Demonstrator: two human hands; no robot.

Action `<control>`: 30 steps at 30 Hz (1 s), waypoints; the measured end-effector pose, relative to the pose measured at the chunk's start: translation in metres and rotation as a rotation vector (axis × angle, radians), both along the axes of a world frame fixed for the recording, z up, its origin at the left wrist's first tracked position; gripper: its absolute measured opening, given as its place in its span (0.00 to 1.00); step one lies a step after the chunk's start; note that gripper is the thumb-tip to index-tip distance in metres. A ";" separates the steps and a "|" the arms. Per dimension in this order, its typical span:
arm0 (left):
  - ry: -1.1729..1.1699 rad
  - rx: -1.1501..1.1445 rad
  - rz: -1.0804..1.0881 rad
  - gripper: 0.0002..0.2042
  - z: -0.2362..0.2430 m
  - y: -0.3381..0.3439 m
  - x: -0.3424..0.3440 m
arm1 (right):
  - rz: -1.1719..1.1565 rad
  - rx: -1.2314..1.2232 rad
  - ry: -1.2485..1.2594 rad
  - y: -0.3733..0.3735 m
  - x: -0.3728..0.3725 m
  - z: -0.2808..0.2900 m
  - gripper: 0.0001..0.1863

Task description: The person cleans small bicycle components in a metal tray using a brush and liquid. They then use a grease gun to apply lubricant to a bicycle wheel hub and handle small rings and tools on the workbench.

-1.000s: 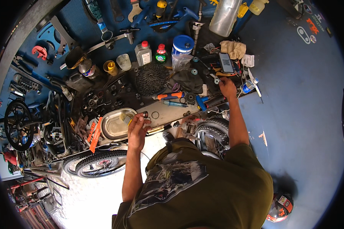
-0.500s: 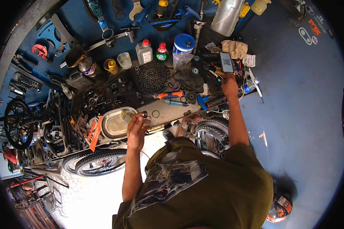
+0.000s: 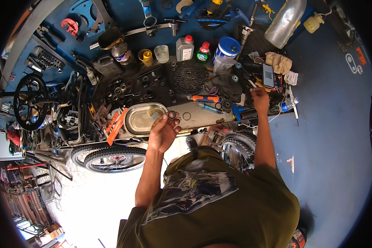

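Note:
My left hand [image 3: 163,131] is raised over the front edge of the workbench, beside an oval metal tray [image 3: 129,120]. Between its thumb and fingers it pinches a small dark ring-shaped bearing [image 3: 172,115], face turned up. A brush [image 3: 153,113] with yellowish bristles rests in the tray, partly behind that hand. On the right of the bench, my right hand [image 3: 260,101] has its fingers closed near a thin, light-coloured tool tip [image 3: 252,84]; whether it grips this is unclear. Just beyond lies a phone [image 3: 268,75]. A thin ring [image 3: 187,116] lies between the hands.
A large cassette [image 3: 190,77] sits mid-bench, with an orange-and-blue utility knife [image 3: 206,98] before it. Bottles and a blue-lidded tub [image 3: 228,47] line the back. Loose rings [image 3: 119,89] cover the left. Bicycle wheels [image 3: 115,159] stand below the bench edge.
The view has shifted, so the bench sits further right and higher in the picture. My right hand has drawn back slightly from the phone. The bearing in my left hand now shows its round face.

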State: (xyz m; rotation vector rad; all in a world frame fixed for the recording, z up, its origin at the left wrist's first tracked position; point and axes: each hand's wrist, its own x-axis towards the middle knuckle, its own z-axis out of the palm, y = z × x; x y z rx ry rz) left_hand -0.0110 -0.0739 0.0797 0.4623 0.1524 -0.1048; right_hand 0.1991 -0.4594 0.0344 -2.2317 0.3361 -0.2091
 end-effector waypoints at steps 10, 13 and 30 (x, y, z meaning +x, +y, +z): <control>-0.037 0.025 0.065 0.09 0.023 -0.005 -0.003 | 0.838 1.708 0.160 0.164 -0.101 0.082 0.09; -0.056 0.038 0.090 0.09 0.032 -0.002 -0.009 | 0.972 1.759 0.206 0.182 -0.110 0.097 0.09; -0.018 0.136 0.138 0.09 0.021 0.008 -0.020 | 0.306 -0.027 -0.211 0.062 -0.032 0.028 0.12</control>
